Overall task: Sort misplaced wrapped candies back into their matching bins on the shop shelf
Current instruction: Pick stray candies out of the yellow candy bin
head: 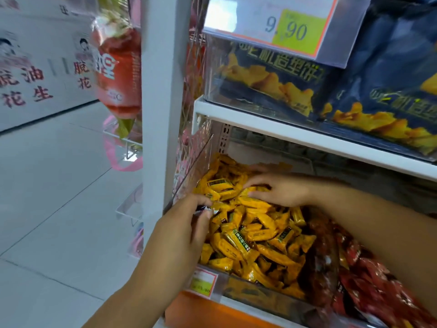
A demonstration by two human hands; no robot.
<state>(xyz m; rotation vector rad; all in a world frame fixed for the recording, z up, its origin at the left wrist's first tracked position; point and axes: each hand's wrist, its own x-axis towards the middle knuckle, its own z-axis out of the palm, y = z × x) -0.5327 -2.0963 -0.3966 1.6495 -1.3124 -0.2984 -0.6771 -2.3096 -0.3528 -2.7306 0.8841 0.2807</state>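
A clear bin [238, 288] on the lower shelf is heaped with yellow wrapped candies [257, 235]. Beside it on the right lies a pile of red wrapped candies [369, 287]. My left hand [182, 235] is at the bin's left side, its fingers pinching a small dark-and-white wrapped candy [205, 208] just above the yellow heap. My right hand [279, 189] reaches in from the right, its fingers spread flat on the yellow candies at the back of the bin.
A white shelf post [160, 114] stands left of the bin. The shelf above holds dark blue snack bags [354, 91] behind a 9.90 price tag [286, 27]. A small price label [203, 281] hangs on the bin front. The aisle floor [59, 197] lies to the left.
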